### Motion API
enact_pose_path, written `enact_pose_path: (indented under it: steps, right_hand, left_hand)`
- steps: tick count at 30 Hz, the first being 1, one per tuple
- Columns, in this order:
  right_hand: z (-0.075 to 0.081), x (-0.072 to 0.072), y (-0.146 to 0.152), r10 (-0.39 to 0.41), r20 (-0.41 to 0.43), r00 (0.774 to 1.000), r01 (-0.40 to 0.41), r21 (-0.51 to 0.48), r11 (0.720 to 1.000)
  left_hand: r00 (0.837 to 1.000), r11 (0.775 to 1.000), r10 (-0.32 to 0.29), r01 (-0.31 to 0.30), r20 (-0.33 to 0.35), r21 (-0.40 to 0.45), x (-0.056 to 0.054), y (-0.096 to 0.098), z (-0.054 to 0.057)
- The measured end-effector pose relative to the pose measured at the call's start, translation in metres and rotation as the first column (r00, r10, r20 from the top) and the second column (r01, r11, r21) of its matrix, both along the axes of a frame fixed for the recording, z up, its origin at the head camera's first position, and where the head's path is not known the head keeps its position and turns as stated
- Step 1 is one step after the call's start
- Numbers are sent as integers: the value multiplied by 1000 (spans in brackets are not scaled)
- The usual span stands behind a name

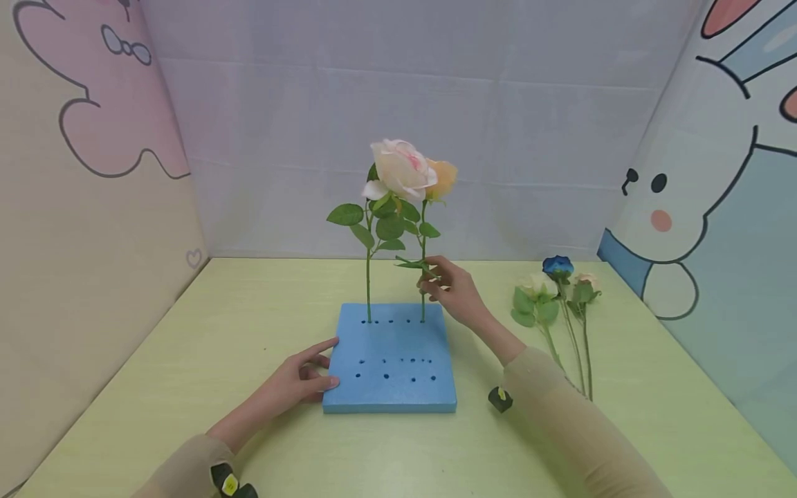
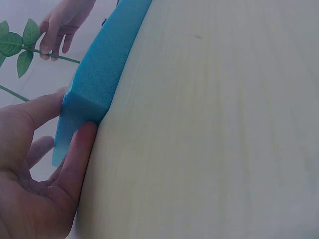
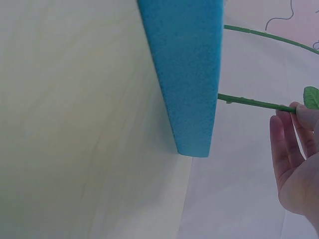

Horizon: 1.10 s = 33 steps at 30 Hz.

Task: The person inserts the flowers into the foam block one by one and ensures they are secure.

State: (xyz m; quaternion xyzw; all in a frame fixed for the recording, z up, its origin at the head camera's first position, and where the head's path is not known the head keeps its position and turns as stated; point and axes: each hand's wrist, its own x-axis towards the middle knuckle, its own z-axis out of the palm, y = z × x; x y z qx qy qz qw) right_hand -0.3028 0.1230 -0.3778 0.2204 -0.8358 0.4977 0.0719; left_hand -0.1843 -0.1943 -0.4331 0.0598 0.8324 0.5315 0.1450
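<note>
A square blue foam block (image 1: 389, 394) with rows of holes lies on the table. My left hand (image 1: 297, 377) rests against its left side, thumb at the top edge and fingers along the side. A pale pink rose (image 1: 401, 169) stands upright in the back row. To its right, partly hidden behind the pink bloom, is a peach-yellow rose (image 1: 443, 180), its stem reaching the back-right hole. My right hand (image 1: 457, 290) pinches that stem above the block, beside its leaves; the right wrist view shows the green stem (image 3: 259, 103) between thumb and fingers.
Right of the block lie a white rose (image 1: 538, 285), a blue rose (image 1: 557, 265) and a pale peach rose (image 1: 585, 287), stems pointing toward me. A white cloth wall (image 1: 423, 104) closes off the back, with cartoon-printed panels on both sides.
</note>
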Motion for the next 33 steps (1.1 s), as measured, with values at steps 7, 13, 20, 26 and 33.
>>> enact_pose_path:
  steps: [7,13,20,26,33]
  right_hand:
    - [0,1,0,-9,-6,1000,9,-4,1000]
    - [1,3,0,3,3,1000,-3,-17,1000]
    - [1,7,0,9,16,1000,-9,-47,999]
    - [6,14,0,14,26,1000,-13,-48,999]
    - [-6,6,7,-3,35,999,5,-57,998]
  left_hand:
    - [1000,1000,4,-4,1,-4,0,1,2]
    - [1000,1000,4,-4,9,-1,1,1,2]
    - [1000,1000,-8,8,7,2,2,0,0]
    - [1000,1000,-8,8,2,2,1,0,-1]
    - [1000,1000,-6,6,5,7,1,-1,0]
